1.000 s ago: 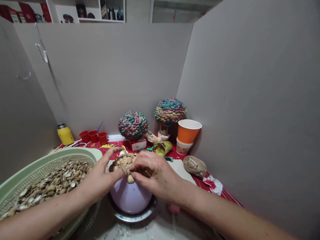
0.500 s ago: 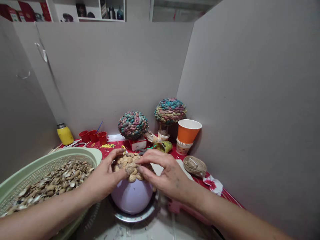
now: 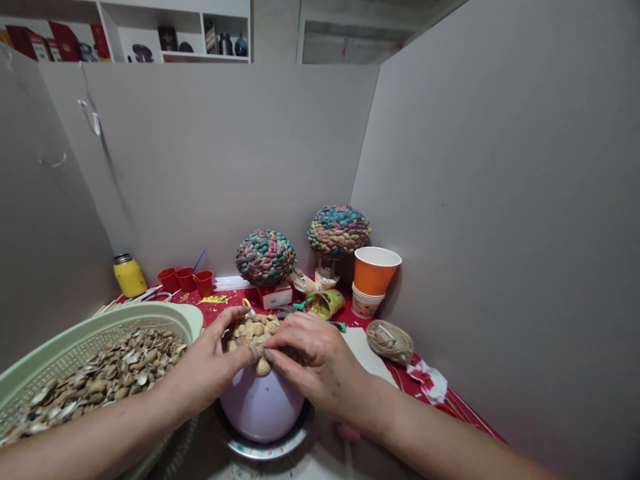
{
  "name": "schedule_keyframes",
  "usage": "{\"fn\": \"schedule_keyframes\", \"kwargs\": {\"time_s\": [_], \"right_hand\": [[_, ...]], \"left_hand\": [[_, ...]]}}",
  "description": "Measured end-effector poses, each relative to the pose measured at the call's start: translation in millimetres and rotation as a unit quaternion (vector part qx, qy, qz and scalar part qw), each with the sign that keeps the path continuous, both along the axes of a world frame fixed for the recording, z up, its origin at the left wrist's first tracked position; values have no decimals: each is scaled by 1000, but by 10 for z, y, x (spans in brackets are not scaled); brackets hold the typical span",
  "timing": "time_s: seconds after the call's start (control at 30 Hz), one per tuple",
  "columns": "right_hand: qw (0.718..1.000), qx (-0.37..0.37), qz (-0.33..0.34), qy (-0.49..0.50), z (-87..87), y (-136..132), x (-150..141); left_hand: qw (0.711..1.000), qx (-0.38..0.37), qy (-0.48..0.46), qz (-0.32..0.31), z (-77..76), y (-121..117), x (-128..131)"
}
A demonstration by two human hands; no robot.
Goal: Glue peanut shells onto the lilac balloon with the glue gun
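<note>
A pale purple balloon sits in a shallow metal bowl, its top covered by a layer of tan peanut shells. My left hand curves round the left side of this layer, thumb at the front and fingers at the back, gripping it. On the other side my right hand pinches with thumb and forefinger at a peanut shell on the layer's front edge. The shell between those fingertips is mostly hidden. To the left stands a green colander full of loose peanut shells.
Behind stand two balls of coloured shells, red cups and a yellow bottle. Right of my hands are an orange paper cup, a twine roll and a crumpled tissue. Grey panels enclose the table.
The view has tipped up slightly, so everything sits lower. My right hand has shifted a little left over the shells, its fingers drawn closer together. My left hand keeps its place.
</note>
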State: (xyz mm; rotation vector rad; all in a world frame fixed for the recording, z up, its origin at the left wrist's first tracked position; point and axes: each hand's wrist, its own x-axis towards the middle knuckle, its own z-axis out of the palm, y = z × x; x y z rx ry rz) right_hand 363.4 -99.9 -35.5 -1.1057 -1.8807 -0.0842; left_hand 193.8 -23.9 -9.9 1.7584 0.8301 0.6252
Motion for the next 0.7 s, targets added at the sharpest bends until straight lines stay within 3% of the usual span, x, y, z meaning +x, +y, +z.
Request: {"fn": "schedule_keyframes", "kwargs": {"time_s": [0.5,0.7], "right_hand": [[999,-13,10,-31,-1,26,-12],[999,-28,15,32,61,-15,62]], "left_hand": [[1000,-12,-8,-4,3,-24,8],[1000,-6,-7,3,-2,-13,6]]}}
